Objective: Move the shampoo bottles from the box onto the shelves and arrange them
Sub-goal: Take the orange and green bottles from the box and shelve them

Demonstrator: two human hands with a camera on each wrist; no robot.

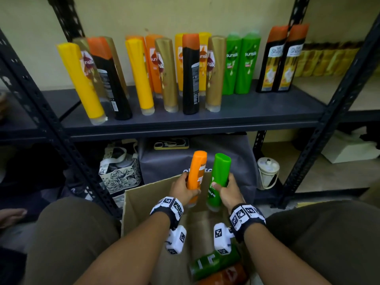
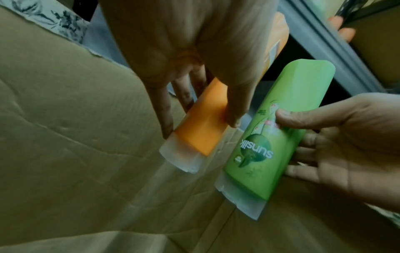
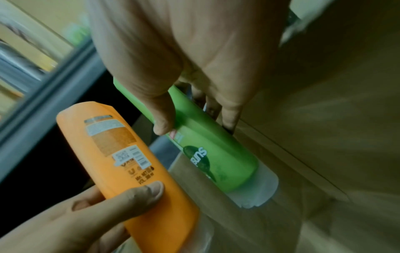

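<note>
I see a dark metal shelf [image 1: 236, 112] against a pale wall, loaded with upright shampoo bottles [image 1: 189, 73]. Below it, my left hand [image 1: 182, 189] grips the orange bottle [image 1: 197, 171] and my right hand [image 1: 228, 192] grips the green bottle [image 1: 219, 175], both above the cardboard box [image 1: 139, 204]. The right wrist view shows the orange bottle's back label [image 3: 121, 145].

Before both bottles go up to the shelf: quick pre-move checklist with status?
1. Left hand grips the orange plastic shampoo bottle: ok.
2. Right hand grips the green plastic shampoo bottle: ok.
3. Both bottles above the brown cardboard box rim: ok.
4. Free space on the dark grey metal shelf in front of the standing green pair: ok.
5. Caps closed: cannot tell.
6. Box emptied: not ok, a green bottle lies inside.
</note>
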